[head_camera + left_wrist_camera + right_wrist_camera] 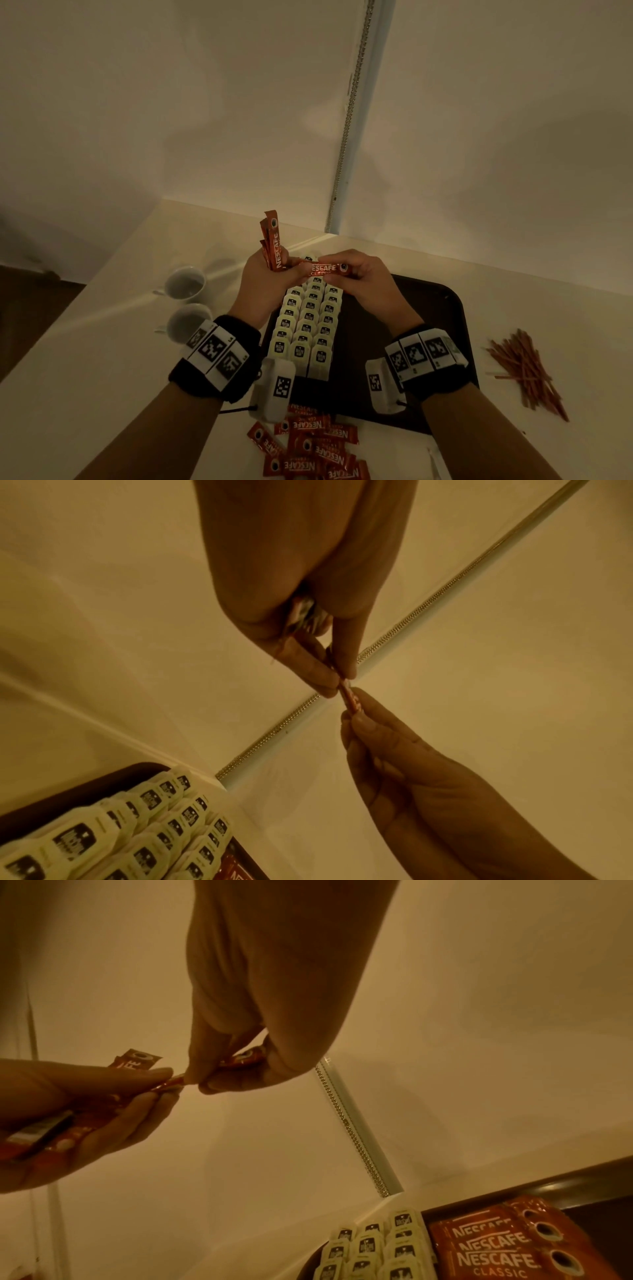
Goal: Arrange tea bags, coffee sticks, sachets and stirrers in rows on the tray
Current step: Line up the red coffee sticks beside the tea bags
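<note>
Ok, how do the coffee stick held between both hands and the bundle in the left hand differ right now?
The single coffee stick lies level, its ends pinched by the left hand and the right hand; the bundle of sticks stands upright in the left hand's grip alone. The single one is one stick; the bundle is several, fanned at the top. Both are red Nescafe sticks, held above the tea bag rows on the tray.

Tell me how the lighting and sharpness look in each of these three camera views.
Head view: dim, warm yellow light, soft shadows on the wall, wide-angle bending at the edges, tea bags readable. Left wrist view: orange cast, left hand close to the lens and soft, tea bag print legible though soft. Right wrist view: same amber tint, right hand looms large, coffee sticks on the tray sharp enough to read.
</note>
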Demonstrator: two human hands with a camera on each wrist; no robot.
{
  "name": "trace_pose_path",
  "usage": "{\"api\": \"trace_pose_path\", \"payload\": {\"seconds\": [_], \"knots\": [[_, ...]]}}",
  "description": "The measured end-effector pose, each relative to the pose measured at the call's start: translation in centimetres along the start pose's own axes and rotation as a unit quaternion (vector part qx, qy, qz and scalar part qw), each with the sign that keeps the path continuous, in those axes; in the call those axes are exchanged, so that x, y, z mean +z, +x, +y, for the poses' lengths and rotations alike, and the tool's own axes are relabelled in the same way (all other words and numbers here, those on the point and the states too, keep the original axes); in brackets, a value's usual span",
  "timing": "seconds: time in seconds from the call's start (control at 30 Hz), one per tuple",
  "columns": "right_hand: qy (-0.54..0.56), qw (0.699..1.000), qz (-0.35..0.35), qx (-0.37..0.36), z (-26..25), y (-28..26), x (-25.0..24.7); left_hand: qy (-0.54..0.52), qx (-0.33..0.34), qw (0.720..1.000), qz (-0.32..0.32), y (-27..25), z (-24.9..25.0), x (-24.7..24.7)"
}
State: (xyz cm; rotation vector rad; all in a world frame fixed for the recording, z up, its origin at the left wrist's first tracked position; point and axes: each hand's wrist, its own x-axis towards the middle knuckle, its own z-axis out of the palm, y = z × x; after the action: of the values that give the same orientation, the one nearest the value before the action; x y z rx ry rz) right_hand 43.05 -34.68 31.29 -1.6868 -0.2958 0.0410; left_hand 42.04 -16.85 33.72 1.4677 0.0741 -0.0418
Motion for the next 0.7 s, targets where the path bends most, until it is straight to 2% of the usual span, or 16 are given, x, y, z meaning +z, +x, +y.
{"api": "trace_pose_path", "payload": {"seconds": [0.27, 0.43, 0.6, 0.7], "knots": [[0.082, 0.996, 0.025, 0.039, 0.0, -0.9, 0.9, 0.076, 0.053, 0.995, 0.024, -0.1, 0.2, 0.4], [0.126, 0.989, 0.050, 0.067, 0.5, -1.0, 1.6, 0.092, 0.060, 0.994, 0.006, -0.4, 0.2, 0.5], [0.191, 0.975, 0.045, 0.100, 0.9, -0.9, 1.4, 0.092, 0.054, 0.994, 0.029, -0.2, -0.3, 0.4], [0.156, 0.979, 0.049, 0.120, 0.7, -0.9, 0.4, 0.080, 0.039, 0.995, 0.053, 0.1, -0.9, 0.1]]}}
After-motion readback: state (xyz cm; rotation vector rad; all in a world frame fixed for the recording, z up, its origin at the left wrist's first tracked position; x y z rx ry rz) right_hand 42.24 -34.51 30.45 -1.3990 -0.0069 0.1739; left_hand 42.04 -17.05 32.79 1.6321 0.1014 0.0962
